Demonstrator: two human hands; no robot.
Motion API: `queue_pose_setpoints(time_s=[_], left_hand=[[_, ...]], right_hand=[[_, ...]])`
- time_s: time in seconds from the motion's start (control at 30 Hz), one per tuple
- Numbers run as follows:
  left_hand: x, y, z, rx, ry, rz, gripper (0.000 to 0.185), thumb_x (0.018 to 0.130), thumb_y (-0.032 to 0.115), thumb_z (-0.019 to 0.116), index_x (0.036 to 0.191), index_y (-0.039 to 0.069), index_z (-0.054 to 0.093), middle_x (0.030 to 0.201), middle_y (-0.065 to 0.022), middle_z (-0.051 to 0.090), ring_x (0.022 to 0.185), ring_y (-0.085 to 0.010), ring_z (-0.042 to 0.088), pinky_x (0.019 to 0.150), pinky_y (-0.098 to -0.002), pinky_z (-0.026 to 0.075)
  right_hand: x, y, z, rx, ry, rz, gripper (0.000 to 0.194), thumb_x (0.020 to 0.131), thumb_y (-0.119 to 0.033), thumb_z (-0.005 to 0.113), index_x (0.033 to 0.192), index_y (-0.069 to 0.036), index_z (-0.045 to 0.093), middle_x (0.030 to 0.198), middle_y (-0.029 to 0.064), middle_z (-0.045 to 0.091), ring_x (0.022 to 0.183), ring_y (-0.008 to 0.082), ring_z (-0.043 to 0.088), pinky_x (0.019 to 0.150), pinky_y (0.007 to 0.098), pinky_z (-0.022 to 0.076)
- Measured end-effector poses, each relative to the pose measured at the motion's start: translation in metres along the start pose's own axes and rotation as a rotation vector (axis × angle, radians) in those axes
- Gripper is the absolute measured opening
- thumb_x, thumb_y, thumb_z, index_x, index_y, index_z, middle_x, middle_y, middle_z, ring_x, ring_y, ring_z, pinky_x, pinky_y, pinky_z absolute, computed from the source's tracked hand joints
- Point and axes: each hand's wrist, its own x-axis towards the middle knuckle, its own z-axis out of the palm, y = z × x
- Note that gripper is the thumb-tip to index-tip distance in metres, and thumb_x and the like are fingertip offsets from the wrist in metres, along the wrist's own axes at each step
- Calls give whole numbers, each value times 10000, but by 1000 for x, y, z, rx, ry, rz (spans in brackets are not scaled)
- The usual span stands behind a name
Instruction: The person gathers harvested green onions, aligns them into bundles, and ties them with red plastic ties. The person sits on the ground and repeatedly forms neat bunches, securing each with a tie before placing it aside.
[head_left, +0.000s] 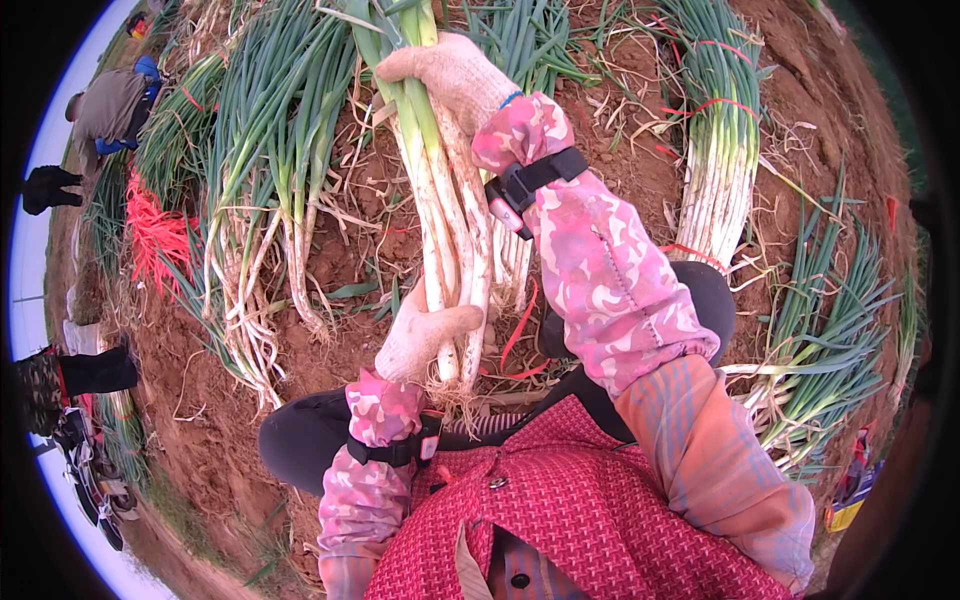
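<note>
Several long green onions (450, 225) with white stalks and muddy roots are held upright in the picture, roots towards my body. My left hand (427, 334), in a pale knitted glove, is closed around the stalks just above the roots. Higher up, my right hand (454, 71), gloved alike, grips the same onions where white turns green. Just behind the held stalks lie more green onions (514, 251), partly hidden. A loose pile of green onions (277, 135) lies to the left. Red plastic ties (521, 337) lie on the soil by my knees.
A tied bundle of green onions (720, 165) lies at the right, with loose onions (825, 330) below it. A heap of red ties (154, 232) sits at the left. A person (112, 109) bends at the upper left; other people stand lower down. Reddish soil (187, 420) surrounds me.
</note>
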Motion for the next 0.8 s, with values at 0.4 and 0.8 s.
queue_pose_setpoints(time_s=[0.4,0.8], left_hand=[[189,-32,-20,269,-41,-97,478,916,156,762,1348,4,625,1006,-95,745,806,-188,713,727,-337,604],[223,-187,-40,755,294,-372,654,772,380,885,1180,-105,724,1040,-236,793,981,-325,784,877,-413,600]], right_hand=[[63,76,-153,-93,363,43,275,886,-74,751,1051,129,668,938,292,742,763,363,794,611,419,652],[-30,241,-217,-759,429,602,935,875,-622,749,1419,102,513,1272,336,705,1225,449,691,1062,477,526]])
